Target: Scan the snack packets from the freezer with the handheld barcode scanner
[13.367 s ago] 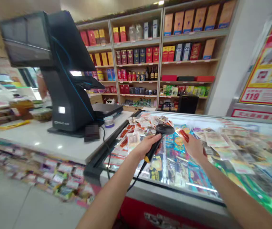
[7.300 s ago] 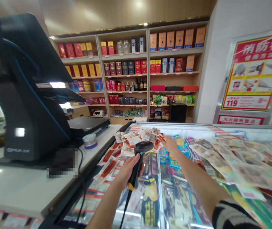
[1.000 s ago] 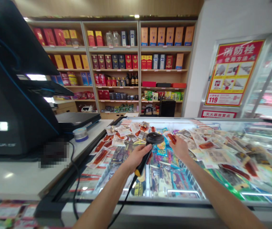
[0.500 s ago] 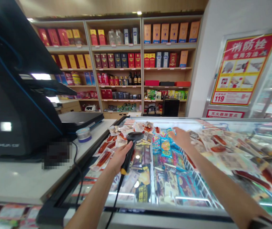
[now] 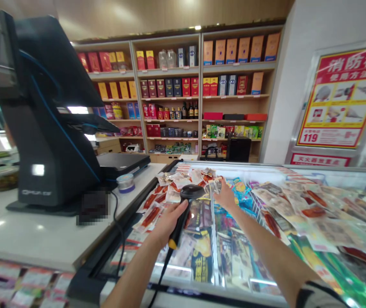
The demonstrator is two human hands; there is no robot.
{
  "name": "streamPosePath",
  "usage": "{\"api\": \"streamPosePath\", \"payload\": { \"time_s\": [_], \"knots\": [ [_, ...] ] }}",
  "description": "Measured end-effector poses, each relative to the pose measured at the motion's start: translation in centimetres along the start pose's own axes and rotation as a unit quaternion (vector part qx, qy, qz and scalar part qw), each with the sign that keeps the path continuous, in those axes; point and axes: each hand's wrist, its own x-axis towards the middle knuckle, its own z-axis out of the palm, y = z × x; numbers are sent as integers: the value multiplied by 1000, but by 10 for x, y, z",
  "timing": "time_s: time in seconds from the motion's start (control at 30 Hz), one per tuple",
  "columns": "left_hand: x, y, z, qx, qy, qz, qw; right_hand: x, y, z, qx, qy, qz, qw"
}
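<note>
Head view: left grip (image 5: 171,220) wraps a scanner (image 5: 191,191), right grip (image 5: 225,197) pinches a packet (image 5: 214,187); apparently partway, left heap (image 5: 150,214) and right heap (image 5: 314,210) both hold packets.

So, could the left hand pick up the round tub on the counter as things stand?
Probably not: the left hand is wrapped around the black scanner. Otherwise the way looks open, as the round tub stands near the edge of the white counter, a dark cable beside it.
</note>
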Motion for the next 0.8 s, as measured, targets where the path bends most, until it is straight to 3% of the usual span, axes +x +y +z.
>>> {"api": "streamPosePath", "payload": {
  "time_s": [0.1,0.2,0.5,0.8],
  "knots": [
    [-1,3,12,-4,-23,-2,1000,-14,31,-21,48,58,-97,992],
    [-1,5,25,-7,-44,3,999,-24,49,-39,49,50,-111,991],
    [1,11,47,11,-83,15,996,-34,53,-68,11,34,-119,992],
    [5,12,54,-6,-130,26,991,-38,62,-90,-9,16,-136,991]
  ]
}}
